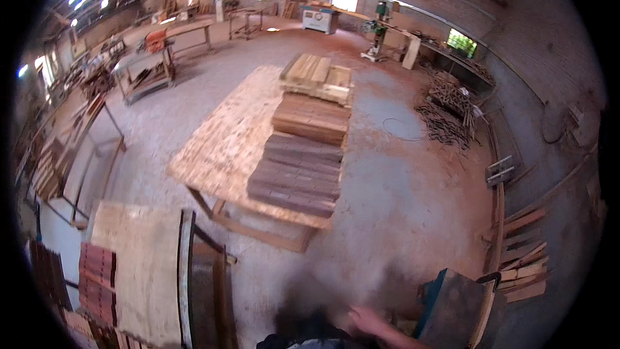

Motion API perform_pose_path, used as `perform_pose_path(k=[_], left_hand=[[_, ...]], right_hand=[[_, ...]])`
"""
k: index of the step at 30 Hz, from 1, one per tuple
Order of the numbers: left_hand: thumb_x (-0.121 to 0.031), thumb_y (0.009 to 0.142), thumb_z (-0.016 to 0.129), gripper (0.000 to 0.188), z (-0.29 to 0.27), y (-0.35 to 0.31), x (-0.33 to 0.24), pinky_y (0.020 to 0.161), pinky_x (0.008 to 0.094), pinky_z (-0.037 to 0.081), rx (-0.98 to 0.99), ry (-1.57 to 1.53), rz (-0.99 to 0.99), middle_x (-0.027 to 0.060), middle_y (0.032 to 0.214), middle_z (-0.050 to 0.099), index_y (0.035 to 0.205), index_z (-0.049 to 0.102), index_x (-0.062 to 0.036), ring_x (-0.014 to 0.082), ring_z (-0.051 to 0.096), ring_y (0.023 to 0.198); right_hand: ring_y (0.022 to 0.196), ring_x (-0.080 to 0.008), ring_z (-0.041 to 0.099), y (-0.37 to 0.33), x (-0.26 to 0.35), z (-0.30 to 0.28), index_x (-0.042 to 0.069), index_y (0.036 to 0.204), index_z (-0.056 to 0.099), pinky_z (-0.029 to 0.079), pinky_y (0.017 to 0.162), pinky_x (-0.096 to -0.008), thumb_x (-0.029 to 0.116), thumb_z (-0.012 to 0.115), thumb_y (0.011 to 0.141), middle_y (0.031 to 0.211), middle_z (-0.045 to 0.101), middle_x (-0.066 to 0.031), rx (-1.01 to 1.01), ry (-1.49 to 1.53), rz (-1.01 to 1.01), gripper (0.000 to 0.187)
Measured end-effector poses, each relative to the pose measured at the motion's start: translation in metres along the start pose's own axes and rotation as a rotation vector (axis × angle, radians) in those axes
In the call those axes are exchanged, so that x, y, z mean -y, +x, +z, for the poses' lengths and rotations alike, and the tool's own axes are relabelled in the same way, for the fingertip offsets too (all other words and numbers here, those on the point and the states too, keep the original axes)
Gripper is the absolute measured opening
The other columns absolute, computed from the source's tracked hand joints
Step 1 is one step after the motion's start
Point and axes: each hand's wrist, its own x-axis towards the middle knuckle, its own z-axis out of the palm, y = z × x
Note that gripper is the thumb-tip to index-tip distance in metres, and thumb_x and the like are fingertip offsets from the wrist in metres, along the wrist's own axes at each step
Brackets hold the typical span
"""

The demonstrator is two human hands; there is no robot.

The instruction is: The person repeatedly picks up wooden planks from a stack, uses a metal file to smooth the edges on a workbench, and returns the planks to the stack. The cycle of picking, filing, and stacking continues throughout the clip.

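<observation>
My right hand point(365, 318) shows at the lower edge, reaching in from the lower right. It is small and blurred, and its fingers cannot be made out. The nearest thing to it is a machine or bench with a flat grey top point(460, 313) and a teal side, standing just to its right. No held thing shows at the hand. My left hand is out of view. Dark clothing point(307, 338) fills the bottom middle, with a blurred dark patch above it.
Ahead stands a wooden table point(226, 129) with stacks of dark slats point(297, 171), brown slats point(311, 116) and pale boards point(313, 70). A pale-topped bench point(139, 265) with reddish slotted pieces point(97, 284) is at lower left. Scrap wood point(526, 271) lies at right.
</observation>
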Motion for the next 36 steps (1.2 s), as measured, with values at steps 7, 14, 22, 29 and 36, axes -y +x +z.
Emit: perform_pose_path(k=[7,14,22,29,36], left_hand=[[-0.013,0.077,0.066,0.051,-0.043,0.082,-0.337,0.098,0.047,0.039,0.244,-0.786,0.345,0.0263,0.116,0.054,0.121,0.05,0.0057,0.0424,0.05,0.11],[-0.02,0.089,0.057,0.029,-0.227,0.133,-0.705,0.063,0.0256,0.05,1.323,-1.9,0.095,0.007,0.089,0.06,0.11,0.055,0.0006,0.0145,0.06,0.076],[-0.038,0.089,0.062,0.037,-0.248,0.174,-0.997,0.043,0.0247,0.045,1.636,-2.095,-0.269,0.0041,0.075,0.051,0.089,0.052,-0.0032,0.015,0.054,0.057],[-0.035,0.086,0.067,0.033,-0.251,0.177,-1.096,0.037,0.0264,0.039,1.53,-2.076,-0.522,0.0035,0.064,0.048,0.083,0.053,-0.0053,0.0145,0.044,0.045],[-0.026,0.088,0.058,0.022,-0.222,0.166,-1.087,0.043,0.0271,0.044,1.679,-2.146,-0.402,0.0069,0.065,0.051,0.085,0.05,-0.0059,0.0166,0.052,0.052]], right_hand=[[0.1,-0.037,0.06,0.011,-0.032,-0.084,0.006,0.122,0.056,0.047,0.085,-0.0425,0.033,0.047,0.093,0.107,0.062,-0.0232,-0.108,0.08,0.201,0.04],[0.102,-0.0379,0.059,0.021,-0.055,-0.106,0.0,0.122,0.056,0.048,0.085,-0.0431,0.04,0.044,0.096,0.109,0.063,-0.0224,-0.241,0.279,0.446,0.049],[0.109,-0.0314,0.057,0.041,-0.134,-0.026,0.0,0.13,0.049,0.045,0.09,-0.0393,0.041,0.044,0.096,0.12,0.059,-0.021,-0.441,0.522,0.653,0.054],[0.103,-0.0442,0.056,0.053,-0.075,-0.047,0.013,0.139,0.039,0.047,0.076,-0.054,0.04,0.038,0.097,0.12,0.056,-0.0271,-0.348,0.181,0.837,0.049],[0.097,-0.0361,0.06,0.076,-0.056,-0.064,0.007,0.134,0.045,0.048,0.077,-0.0484,0.041,0.041,0.097,0.113,0.06,-0.0218,-0.461,0.209,0.785,0.05]])
